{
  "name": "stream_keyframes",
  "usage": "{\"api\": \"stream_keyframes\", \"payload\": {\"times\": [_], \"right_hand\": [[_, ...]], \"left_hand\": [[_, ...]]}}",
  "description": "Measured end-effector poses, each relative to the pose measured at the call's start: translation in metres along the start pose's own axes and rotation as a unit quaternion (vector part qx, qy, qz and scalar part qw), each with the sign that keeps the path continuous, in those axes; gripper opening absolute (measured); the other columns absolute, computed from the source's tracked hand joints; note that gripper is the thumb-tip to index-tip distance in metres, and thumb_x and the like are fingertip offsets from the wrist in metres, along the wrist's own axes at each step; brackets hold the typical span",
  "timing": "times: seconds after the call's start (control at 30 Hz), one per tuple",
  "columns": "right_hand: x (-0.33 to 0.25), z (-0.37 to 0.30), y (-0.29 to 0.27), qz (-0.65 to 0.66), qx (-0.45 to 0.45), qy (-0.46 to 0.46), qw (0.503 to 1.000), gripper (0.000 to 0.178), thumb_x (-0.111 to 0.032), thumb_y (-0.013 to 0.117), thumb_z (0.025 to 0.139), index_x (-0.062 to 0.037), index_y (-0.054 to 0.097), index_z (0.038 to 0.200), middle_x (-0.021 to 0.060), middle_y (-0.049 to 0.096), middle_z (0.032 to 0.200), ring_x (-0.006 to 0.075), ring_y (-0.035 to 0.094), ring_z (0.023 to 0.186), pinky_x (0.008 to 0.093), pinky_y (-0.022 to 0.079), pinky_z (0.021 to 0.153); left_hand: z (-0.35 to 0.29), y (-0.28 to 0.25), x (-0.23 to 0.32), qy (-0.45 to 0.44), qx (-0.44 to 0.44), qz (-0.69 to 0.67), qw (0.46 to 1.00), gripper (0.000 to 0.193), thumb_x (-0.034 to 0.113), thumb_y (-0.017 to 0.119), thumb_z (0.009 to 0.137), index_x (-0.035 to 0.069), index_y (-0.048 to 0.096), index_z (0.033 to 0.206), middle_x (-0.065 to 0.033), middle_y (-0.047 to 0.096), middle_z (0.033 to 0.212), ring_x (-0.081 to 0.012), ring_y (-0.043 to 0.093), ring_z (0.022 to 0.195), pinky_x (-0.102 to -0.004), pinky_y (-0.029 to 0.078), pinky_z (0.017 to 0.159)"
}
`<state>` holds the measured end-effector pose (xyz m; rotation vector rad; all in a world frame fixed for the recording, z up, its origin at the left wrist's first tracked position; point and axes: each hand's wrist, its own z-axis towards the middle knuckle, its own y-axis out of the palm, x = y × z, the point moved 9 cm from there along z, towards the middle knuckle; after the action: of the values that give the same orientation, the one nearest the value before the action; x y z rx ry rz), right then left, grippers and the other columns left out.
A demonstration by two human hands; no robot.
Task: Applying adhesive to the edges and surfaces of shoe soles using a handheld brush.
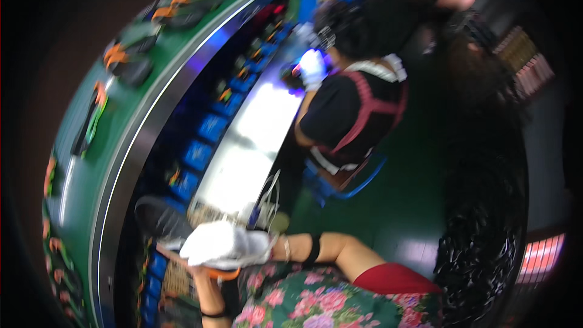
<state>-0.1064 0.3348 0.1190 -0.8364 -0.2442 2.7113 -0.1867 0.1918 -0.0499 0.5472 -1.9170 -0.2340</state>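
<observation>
Black shoe-like piece (160, 217), long axis diagonal, rounded end up-left, beside right hand (223, 246), fingers' state unclear

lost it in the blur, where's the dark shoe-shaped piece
In the head view's lower left, the dark shoe-shaped piece is just left of the white glove.

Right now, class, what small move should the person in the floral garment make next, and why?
Probably steady the dark, rounded piece before moving it: it extends beyond the white-gloved right hand, appears close to the blue trays in this view, and blur hides how firmly it is held.
</observation>
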Motion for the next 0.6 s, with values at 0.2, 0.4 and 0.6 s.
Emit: {"api": "stream_keyframes", "payload": {"times": [0.2,0.4,0.6], "right_hand": [[0.036,0.000,0.006,0.164,-0.022,0.126,0.978,0.023,-0.004,0.076,0.084,-0.0061,0.077,0.107,0.0104,0.077,0.106,0.0276,0.073,0.096,0.0395,0.057,0.086],[0.010,0.001,0.021,0.072,-0.085,0.080,0.991,0.025,-0.001,0.078,0.082,-0.0056,0.078,0.107,0.0101,0.078,0.107,0.0273,0.074,0.098,0.0374,0.058,0.087],[0.021,-0.005,0.009,0.117,-0.023,0.172,0.978,0.014,0.003,0.077,0.079,-0.0016,0.078,0.093,0.0125,0.078,0.102,0.0254,0.075,0.091,0.0347,0.058,0.082]], "left_hand": [[0.002,-0.039,0.029,0.088,0.083,-0.005,0.993,0.100,0.090,0.033,0.088,0.007,0.053,0.141,-0.0127,0.064,0.132,-0.0262,0.064,0.115,-0.0437,0.051,0.103],[-0.012,0.011,0.014,-0.095,-0.257,-0.316,0.908,0.112,0.096,0.026,0.082,0.002,0.056,0.134,-0.0173,0.070,0.104,-0.0304,0.069,0.089,-0.0447,0.058,0.084],[-0.012,0.015,0.014,-0.016,-0.308,-0.162,0.937,0.110,0.100,0.041,0.073,-0.003,0.061,0.104,-0.0147,0.069,0.095,-0.0229,0.069,0.090,-0.0378,0.057,0.080]]}}
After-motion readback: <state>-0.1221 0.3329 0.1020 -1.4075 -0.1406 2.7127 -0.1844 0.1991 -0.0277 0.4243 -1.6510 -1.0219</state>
